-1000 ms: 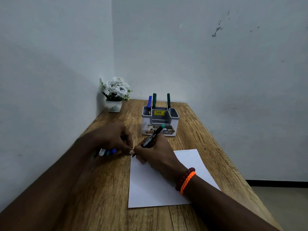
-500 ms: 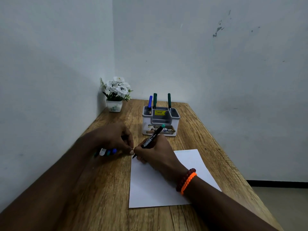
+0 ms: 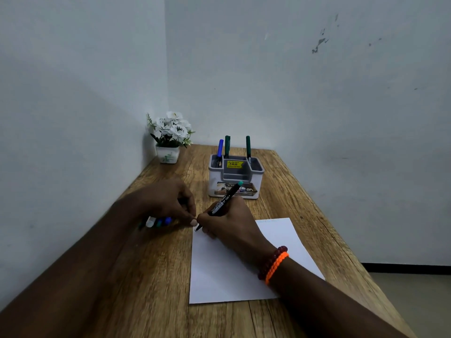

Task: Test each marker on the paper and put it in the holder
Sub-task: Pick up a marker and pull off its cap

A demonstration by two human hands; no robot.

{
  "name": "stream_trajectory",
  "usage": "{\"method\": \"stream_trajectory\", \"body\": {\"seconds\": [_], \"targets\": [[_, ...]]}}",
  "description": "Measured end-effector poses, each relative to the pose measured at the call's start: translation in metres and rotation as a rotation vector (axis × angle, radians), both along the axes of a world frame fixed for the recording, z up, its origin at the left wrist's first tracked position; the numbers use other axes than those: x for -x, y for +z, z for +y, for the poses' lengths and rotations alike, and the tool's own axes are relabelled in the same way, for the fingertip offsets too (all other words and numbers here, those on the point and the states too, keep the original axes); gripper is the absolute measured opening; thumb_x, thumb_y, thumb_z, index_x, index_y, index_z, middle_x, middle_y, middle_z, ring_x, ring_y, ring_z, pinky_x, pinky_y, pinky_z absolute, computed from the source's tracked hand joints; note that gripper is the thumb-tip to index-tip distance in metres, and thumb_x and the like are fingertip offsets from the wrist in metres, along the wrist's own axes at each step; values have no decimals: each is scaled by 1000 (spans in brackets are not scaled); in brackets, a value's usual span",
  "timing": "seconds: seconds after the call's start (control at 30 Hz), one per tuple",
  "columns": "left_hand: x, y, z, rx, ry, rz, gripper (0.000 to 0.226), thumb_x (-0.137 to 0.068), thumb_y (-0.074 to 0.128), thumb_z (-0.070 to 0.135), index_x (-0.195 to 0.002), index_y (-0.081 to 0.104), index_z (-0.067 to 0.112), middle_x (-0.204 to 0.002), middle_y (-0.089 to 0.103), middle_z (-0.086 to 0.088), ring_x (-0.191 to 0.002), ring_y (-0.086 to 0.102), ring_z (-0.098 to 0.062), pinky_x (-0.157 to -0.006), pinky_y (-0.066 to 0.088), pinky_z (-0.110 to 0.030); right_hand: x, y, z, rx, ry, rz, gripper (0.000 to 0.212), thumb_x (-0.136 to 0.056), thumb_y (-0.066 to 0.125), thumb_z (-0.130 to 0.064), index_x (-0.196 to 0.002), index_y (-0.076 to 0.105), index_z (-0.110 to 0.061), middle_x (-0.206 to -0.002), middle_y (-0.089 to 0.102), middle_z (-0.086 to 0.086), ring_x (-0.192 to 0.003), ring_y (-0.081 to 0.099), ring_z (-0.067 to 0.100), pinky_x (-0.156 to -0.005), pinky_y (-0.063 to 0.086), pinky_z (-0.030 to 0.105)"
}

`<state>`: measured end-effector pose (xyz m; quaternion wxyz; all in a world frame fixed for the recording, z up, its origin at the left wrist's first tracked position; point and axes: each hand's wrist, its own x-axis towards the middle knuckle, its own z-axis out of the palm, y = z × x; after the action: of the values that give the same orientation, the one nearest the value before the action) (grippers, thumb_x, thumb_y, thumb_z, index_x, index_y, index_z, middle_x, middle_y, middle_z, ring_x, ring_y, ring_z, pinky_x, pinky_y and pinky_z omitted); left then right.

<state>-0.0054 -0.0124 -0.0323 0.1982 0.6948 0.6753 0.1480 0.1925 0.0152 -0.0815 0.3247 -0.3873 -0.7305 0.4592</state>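
Observation:
My right hand (image 3: 231, 222) grips a black marker with a green end (image 3: 225, 199), its tip touching the far left corner of the white paper (image 3: 244, 272). My left hand (image 3: 168, 201) rests on the table just left of that corner, fingers curled; what it holds is hidden. Under it lie several loose markers (image 3: 157, 222), white, green and blue ends showing. The grey holder (image 3: 235, 178) stands behind both hands with a blue marker (image 3: 220, 148) and two green markers (image 3: 248, 148) upright in it.
A small white pot of white flowers (image 3: 170, 137) sits in the far left corner of the wooden table (image 3: 146, 276). Walls close off the left and far sides. The table's right edge drops to the floor.
Both hands stay in place. The marker tip has shifted only slightly on the paper's corner.

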Motion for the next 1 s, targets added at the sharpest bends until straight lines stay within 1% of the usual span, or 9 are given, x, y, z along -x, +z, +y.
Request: {"method": "stream_trajectory", "body": {"seconds": [0.07,0.23,0.37,0.5,0.6,0.63,0.8,0.87,1.0], "targets": [[0,0,0,7,-1,-3,12,-74,88,25,-83,80,24,-89,75,11,-88,70,-8,-84,60,-34,1,-3,3,6,-16,0,46,-83,84,-23,-116,63,3,-79,77,9,-56,69,7,-51,51,19],[-1,1,-1,17,6,-12,14,-74,88,24,-86,81,21,-86,76,10,-86,72,-8,-85,61,-35,0,-2,2,1,-10,11,45,-84,84,-22,-115,62,0,-81,76,9,-56,69,7,-51,51,18],[0,1,-1,23,11,-14,14,-74,88,24,-86,80,22,-86,76,11,-87,72,-9,-86,61,-38,1,-4,4,-32,-17,-11,44,-81,85,-24,-110,65,0,-79,78,8,-61,72,10,-59,59,26],[-1,1,-1,25,13,-6,15,-76,87,25,-88,80,21,-88,76,11,-88,71,-8,-87,60,-36,-1,-3,4,-42,-32,-19,28,-82,84,-23,-96,66,-8,-82,78,11,-69,74,18,-66,63,36],[-2,3,-2,33,16,-13,18,-75,87,25,-90,80,20,-87,77,10,-88,72,-7,-86,60,-33,2,-5,5,-60,-65,-50,50,-71,85,-38,-104,67,-5,-85,77,11,-73,73,22,-62,61,37],[-2,2,-2,33,18,-14,17,-75,87,25,-90,80,19,-88,77,10,-88,72,-8,-87,60,-34,3,-6,6,-55,-69,-49,51,-71,85,-38,-106,66,-5,-85,77,10,-73,73,22,-60,60,35],[-3,2,-2,32,25,-6,18,-74,88,27,-89,80,21,-92,76,9,-90,71,-9,-86,60,-34,1,-7,7,-42,-58,-37,38,-80,86,-27,-105,67,-5,-81,78,7,-64,72,11,-59,58,26],[-3,2,-2,39,26,-8,19,-75,87,27,-91,80,20,-91,77,8,-89,72,-9,-85,59,-33,1,-9,8,-39,-58,-33,43,-79,86,-30,-107,67,-4,-84,78,8,-68,73,14,-59,57,26],[-3,2,-1,54,29,-8,19,-75,87,30,-90,80,21,-88,77,9,-87,72,-8,-81,58,-28,5,-12,10,-33,-73,-21,67,-68,81,-47,-116,63,-4,-96,75,13,-85,76,27,-61,59,29]]}}
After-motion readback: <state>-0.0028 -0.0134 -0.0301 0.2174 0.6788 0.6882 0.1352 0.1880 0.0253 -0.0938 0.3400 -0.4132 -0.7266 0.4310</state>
